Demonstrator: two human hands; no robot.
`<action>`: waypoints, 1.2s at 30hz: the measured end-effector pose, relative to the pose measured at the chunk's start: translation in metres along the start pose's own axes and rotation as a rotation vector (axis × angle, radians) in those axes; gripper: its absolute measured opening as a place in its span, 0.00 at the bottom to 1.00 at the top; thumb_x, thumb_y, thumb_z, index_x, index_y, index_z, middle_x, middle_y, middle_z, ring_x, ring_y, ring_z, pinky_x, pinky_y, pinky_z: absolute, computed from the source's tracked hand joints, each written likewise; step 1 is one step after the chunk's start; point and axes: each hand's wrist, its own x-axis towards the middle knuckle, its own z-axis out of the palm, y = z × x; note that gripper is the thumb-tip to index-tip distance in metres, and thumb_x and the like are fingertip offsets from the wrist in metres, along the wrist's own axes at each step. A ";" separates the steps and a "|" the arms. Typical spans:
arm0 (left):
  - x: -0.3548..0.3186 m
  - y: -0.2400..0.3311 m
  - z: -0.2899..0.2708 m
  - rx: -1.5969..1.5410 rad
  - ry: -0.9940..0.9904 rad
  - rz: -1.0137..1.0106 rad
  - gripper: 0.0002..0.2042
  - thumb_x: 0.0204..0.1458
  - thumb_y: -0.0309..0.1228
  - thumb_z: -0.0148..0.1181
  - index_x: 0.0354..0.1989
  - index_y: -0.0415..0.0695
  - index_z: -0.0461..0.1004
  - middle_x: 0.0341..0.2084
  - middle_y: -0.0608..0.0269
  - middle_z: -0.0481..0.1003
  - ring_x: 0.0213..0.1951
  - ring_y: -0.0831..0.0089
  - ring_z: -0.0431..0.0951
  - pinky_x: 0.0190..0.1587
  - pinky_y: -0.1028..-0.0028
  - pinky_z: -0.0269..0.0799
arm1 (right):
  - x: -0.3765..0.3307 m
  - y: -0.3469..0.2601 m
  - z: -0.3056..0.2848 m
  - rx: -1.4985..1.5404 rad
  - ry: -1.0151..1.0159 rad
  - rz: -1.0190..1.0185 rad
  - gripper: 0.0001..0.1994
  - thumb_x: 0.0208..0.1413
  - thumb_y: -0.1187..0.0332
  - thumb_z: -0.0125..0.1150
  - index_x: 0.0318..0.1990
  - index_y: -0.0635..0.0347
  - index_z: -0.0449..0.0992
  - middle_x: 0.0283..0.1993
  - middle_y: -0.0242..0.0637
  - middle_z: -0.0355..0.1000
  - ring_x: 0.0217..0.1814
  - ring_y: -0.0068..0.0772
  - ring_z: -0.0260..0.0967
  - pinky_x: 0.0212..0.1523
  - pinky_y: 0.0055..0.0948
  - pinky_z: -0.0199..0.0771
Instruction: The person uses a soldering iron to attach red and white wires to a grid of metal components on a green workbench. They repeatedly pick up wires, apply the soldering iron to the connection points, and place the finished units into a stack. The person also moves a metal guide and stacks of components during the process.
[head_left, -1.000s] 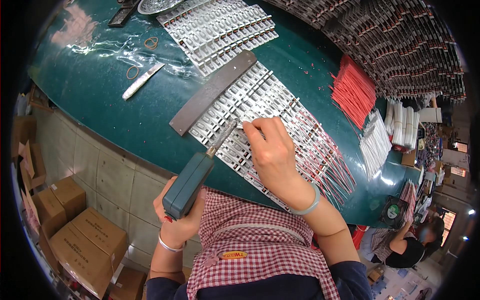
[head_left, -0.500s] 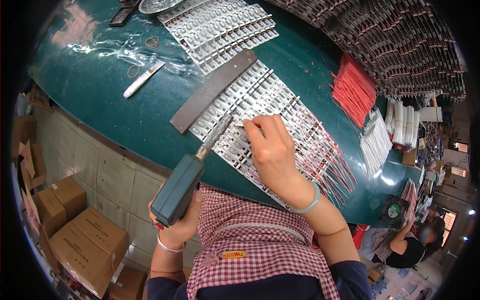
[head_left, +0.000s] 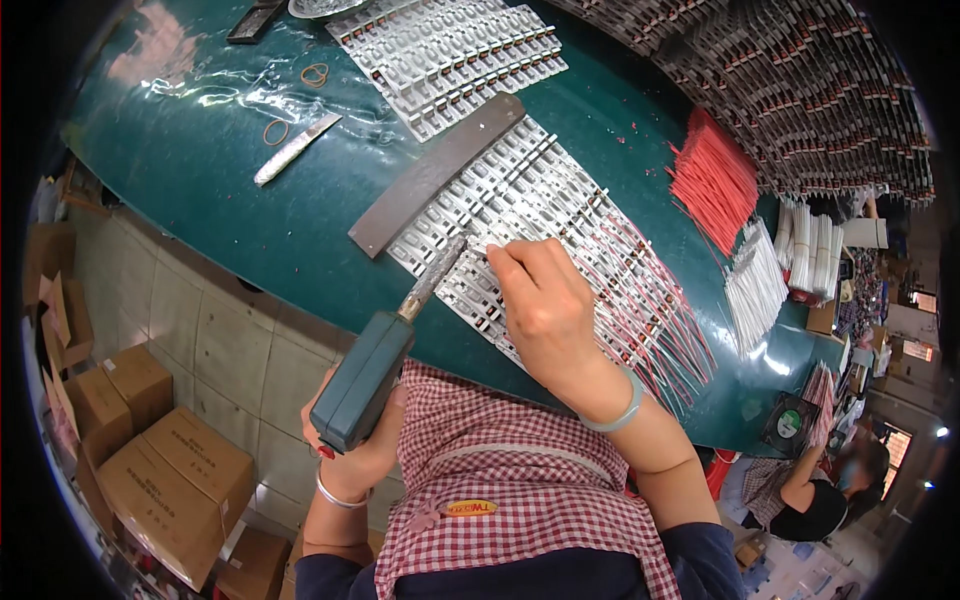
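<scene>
Your panel of metal rows (head_left: pixel 560 200) lies on the green table (head_left: pixel 230 240), at 12 o'clock from you. Your right hand (head_left: pixel 545 312) leans over it, fingertips drawn together; anything between them is hidden. Your left hand (head_left: pixel 368 455) is wrapped around the teal gun-shaped tool (head_left: pixel 365 378) at the panel's 8 o'clock. A dark bar (head_left: pixel 440 178) crosses its 10 o'clock end; red wires (head_left: pixel 712 182) lie at 2 o'clock.

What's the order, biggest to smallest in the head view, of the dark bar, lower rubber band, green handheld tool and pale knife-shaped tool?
1. Green handheld tool; nearness to the camera may enlarge it
2. Dark bar
3. Pale knife-shaped tool
4. Lower rubber band
</scene>
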 end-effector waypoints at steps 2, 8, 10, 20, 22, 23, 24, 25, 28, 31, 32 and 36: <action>0.000 -0.001 0.001 -0.002 -0.017 0.008 0.12 0.40 0.18 0.66 0.36 0.31 0.78 0.30 0.52 0.78 0.28 0.66 0.80 0.33 0.75 0.74 | 0.001 0.001 0.001 0.002 -0.002 -0.001 0.17 0.37 0.81 0.58 0.40 0.72 0.76 0.36 0.40 0.69 0.35 0.38 0.66 0.31 0.31 0.70; 0.004 0.001 0.001 0.037 -0.061 0.034 0.10 0.40 0.17 0.65 0.34 0.32 0.78 0.29 0.53 0.77 0.27 0.66 0.78 0.32 0.75 0.73 | 0.001 0.001 0.002 -0.005 -0.015 0.003 0.17 0.36 0.81 0.58 0.39 0.72 0.76 0.35 0.40 0.68 0.35 0.38 0.66 0.30 0.31 0.69; 0.005 0.002 0.000 0.068 -0.078 0.049 0.10 0.40 0.17 0.65 0.34 0.32 0.78 0.28 0.54 0.77 0.26 0.66 0.78 0.32 0.75 0.73 | 0.000 0.002 0.003 0.001 -0.015 -0.004 0.17 0.35 0.81 0.57 0.39 0.72 0.76 0.35 0.40 0.68 0.35 0.38 0.66 0.30 0.31 0.69; 0.008 0.005 0.000 0.094 -0.101 0.057 0.10 0.41 0.17 0.64 0.35 0.32 0.77 0.28 0.55 0.76 0.26 0.68 0.77 0.31 0.76 0.72 | 0.002 0.002 0.004 -0.013 -0.019 -0.015 0.16 0.35 0.81 0.57 0.38 0.71 0.75 0.35 0.39 0.67 0.36 0.37 0.65 0.30 0.31 0.69; 0.006 0.003 -0.001 0.091 -0.106 0.046 0.11 0.41 0.17 0.65 0.35 0.32 0.77 0.29 0.55 0.77 0.26 0.68 0.77 0.31 0.76 0.72 | 0.002 0.002 0.004 -0.016 -0.016 -0.019 0.16 0.35 0.81 0.57 0.38 0.71 0.75 0.35 0.39 0.67 0.36 0.37 0.65 0.30 0.31 0.69; 0.005 0.003 -0.001 0.074 -0.083 0.034 0.11 0.40 0.17 0.65 0.35 0.32 0.77 0.29 0.55 0.77 0.27 0.68 0.78 0.32 0.76 0.73 | 0.002 0.002 0.004 -0.017 -0.015 -0.020 0.16 0.36 0.81 0.57 0.38 0.71 0.75 0.35 0.39 0.67 0.36 0.37 0.65 0.30 0.31 0.69; 0.003 0.002 -0.001 0.057 -0.059 0.023 0.11 0.40 0.17 0.65 0.36 0.32 0.77 0.29 0.55 0.77 0.27 0.68 0.78 0.32 0.76 0.73 | 0.002 0.002 0.004 -0.022 -0.013 -0.021 0.16 0.36 0.81 0.57 0.38 0.71 0.75 0.35 0.39 0.67 0.36 0.37 0.65 0.30 0.30 0.69; 0.001 0.001 0.000 0.040 -0.035 0.012 0.12 0.40 0.18 0.66 0.36 0.32 0.77 0.29 0.55 0.77 0.27 0.68 0.78 0.32 0.76 0.73 | 0.002 0.002 0.003 -0.026 -0.012 -0.022 0.16 0.36 0.81 0.57 0.38 0.71 0.75 0.35 0.39 0.67 0.36 0.37 0.65 0.30 0.30 0.69; -0.002 -0.001 -0.002 0.055 -0.019 0.004 0.12 0.40 0.18 0.66 0.36 0.32 0.77 0.30 0.55 0.78 0.29 0.68 0.79 0.34 0.76 0.74 | 0.002 0.002 0.003 -0.036 -0.009 -0.020 0.15 0.36 0.80 0.57 0.38 0.70 0.75 0.35 0.39 0.66 0.36 0.36 0.65 0.30 0.30 0.69; -0.008 -0.005 -0.002 -0.025 0.009 -0.094 0.12 0.40 0.19 0.67 0.36 0.33 0.78 0.31 0.54 0.78 0.29 0.68 0.80 0.34 0.76 0.75 | 0.002 0.001 0.003 -0.042 -0.018 -0.019 0.15 0.36 0.80 0.57 0.37 0.70 0.75 0.35 0.39 0.66 0.36 0.36 0.65 0.30 0.30 0.69; -0.008 -0.004 -0.002 -0.016 0.009 -0.073 0.12 0.40 0.19 0.67 0.36 0.33 0.78 0.31 0.54 0.78 0.29 0.68 0.80 0.34 0.76 0.75 | 0.003 0.001 0.003 -0.043 -0.023 -0.018 0.15 0.36 0.80 0.57 0.37 0.70 0.75 0.34 0.39 0.66 0.36 0.36 0.65 0.30 0.30 0.69; -0.007 -0.002 -0.003 0.008 0.019 -0.008 0.12 0.40 0.19 0.67 0.37 0.33 0.78 0.31 0.53 0.79 0.30 0.67 0.80 0.34 0.75 0.75 | 0.004 0.000 0.003 -0.061 0.007 -0.036 0.15 0.37 0.80 0.57 0.37 0.70 0.75 0.35 0.39 0.67 0.36 0.36 0.65 0.30 0.30 0.70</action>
